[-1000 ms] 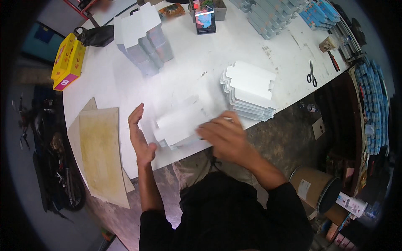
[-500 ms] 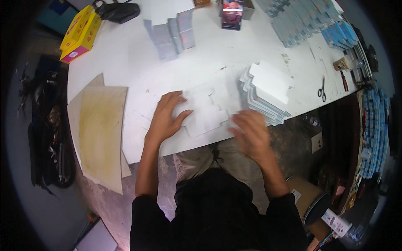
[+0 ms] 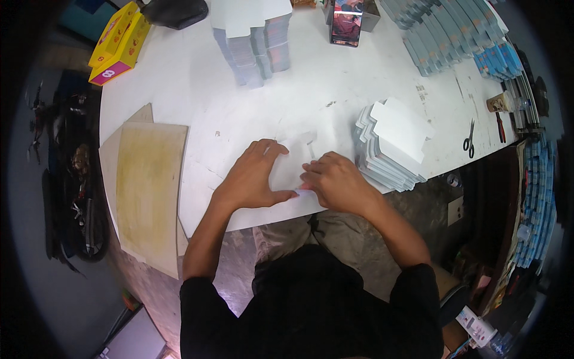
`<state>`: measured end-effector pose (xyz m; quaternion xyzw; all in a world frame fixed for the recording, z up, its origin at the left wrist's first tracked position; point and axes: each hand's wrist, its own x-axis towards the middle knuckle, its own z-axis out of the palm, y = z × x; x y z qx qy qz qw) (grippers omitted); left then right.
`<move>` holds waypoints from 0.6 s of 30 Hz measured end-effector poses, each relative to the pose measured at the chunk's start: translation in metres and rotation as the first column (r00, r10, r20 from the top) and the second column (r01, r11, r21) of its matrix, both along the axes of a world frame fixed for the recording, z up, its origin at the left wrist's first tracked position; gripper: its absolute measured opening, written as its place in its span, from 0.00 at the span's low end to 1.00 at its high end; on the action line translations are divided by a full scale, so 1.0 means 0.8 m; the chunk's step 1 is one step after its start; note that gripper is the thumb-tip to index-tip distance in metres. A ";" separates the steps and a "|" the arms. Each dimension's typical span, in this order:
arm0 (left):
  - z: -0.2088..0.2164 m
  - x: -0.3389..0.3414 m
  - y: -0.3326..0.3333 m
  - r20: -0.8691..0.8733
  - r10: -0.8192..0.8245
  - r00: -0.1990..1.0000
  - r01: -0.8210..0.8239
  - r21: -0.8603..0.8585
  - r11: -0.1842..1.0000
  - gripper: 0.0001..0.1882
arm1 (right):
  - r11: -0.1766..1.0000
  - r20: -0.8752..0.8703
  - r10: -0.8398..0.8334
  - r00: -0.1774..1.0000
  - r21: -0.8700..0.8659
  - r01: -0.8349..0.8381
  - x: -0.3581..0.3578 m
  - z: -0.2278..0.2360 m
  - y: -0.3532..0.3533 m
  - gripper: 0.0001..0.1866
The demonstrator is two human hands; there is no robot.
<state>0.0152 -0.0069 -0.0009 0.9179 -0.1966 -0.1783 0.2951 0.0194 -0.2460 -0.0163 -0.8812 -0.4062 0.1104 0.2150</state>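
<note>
A white die-cut carton blank (image 3: 290,164) lies on the white table between my hands, partly hidden by them. My left hand (image 3: 254,176) rests at its left side, thumb and fingers spread wide apart along it. My right hand (image 3: 339,184) is at its right side, with bent fingers closed on the near part of the blank; a small pinkish printed strip shows under the fingertips. Right of that hand stands a stack of white carton blanks (image 3: 397,134), their edges staggered.
Worn boards (image 3: 149,185) overhang the table's left edge. Farther back are a taller stack of blanks (image 3: 242,24), a yellow box (image 3: 122,48), a dark pouch (image 3: 176,13) and a printed box (image 3: 347,27). Scissors (image 3: 469,140), a paper cup (image 3: 497,103) and bundled grey-blue cartons (image 3: 454,36) are at right.
My right hand has moved left onto the blank and closed on its near part. My left hand has shifted slightly right and nearer. The view has shifted slightly.
</note>
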 end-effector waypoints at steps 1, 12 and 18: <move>-0.001 0.007 0.008 -0.070 -0.006 0.998 0.002 -0.046 0.999 0.44 | 0.993 -0.132 -0.013 0.991 -0.118 -0.002 0.018 0.016 0.010 0.15; -0.021 0.014 0.010 0.295 0.251 0.922 -0.292 0.101 0.951 0.57 | 0.831 0.049 -0.556 0.830 0.038 0.554 0.030 -0.002 0.049 0.29; -0.020 0.016 0.004 0.319 0.211 0.924 -0.265 0.134 0.955 0.59 | 0.822 0.077 -0.570 0.818 0.068 0.566 0.033 0.003 0.049 0.30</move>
